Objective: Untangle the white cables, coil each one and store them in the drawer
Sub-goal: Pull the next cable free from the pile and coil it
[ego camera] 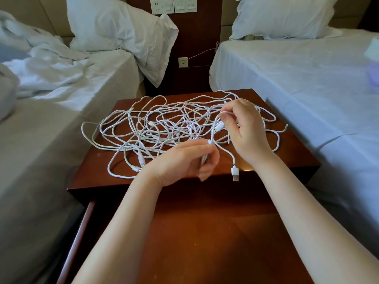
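**Picking a first cable out of the tangle**

Head view: the cables (pixel 164 124) lie in one loose knot across most of the table (pixel 92 167), with loops reaching the left edge, the back edge and the right edge. None is coiled. The drawer (pixel 86 218) stands pulled out below the front edge, and what shows of its inside holds no cable.

The left hand (pixel 184 160) hovers over the front edge, thumb and forefinger pinching a strand, with more cable running through the curled fingers. From that strand a plug (pixel 235 174) dangles just at the front edge. The right hand (pixel 246 130), further back towards the right edge, pinches another loop and has a second plug (pixel 218 127) under its fingers.

The step in hand looks like untangling, barely begun. Next, one end probably has to be followed back through the crossings, lifting loops off it rather than pulling, since a tug would likely tighten the knot.
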### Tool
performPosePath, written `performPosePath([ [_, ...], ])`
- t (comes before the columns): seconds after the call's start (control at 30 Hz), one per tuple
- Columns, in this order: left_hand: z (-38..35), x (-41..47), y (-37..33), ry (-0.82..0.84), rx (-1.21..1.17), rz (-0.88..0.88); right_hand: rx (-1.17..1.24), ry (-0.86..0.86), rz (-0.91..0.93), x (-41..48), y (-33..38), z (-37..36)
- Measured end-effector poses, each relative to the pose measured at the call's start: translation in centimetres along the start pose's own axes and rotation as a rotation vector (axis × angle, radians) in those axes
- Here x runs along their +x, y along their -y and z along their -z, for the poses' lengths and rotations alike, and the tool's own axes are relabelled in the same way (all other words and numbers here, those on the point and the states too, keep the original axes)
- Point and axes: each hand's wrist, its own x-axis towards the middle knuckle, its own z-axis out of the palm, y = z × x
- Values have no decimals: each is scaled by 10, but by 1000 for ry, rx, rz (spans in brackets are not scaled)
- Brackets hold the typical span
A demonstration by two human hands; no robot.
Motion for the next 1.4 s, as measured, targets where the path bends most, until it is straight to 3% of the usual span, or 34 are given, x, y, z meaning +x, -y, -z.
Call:
performPosePath([
  [0.13, -4, -1, -7, 95, 2, 19, 18, 66, 36, 0, 8, -6],
  [0.33, -15, -1, -18, 60, -42, -70, 82, 200, 44, -4, 15, -11],
  [0.5, -8, -4, -23, -169, -84, -295, 175, 381, -125, -13, 20, -14],
  [0.67, 2, -3, -18, -462, -125, -375, -134, 436, 140, -30, 33, -41],
  [0.77, 5, 0, -15, -629, -170, -431, -159, 494, 115, -30, 40, -44],
  [1.07, 29, -4, -8, -1098, -160, -584, -181, 441, 102, -29, 29, -36],
  [1.23, 53, -17, 2, -1257, -35, -536, -263, 404, 52, -28, 8, -34],
  [1.4, 47, -13, 10, -1302, 359, -324, -198, 263, 78, -25, 3, -26],
])
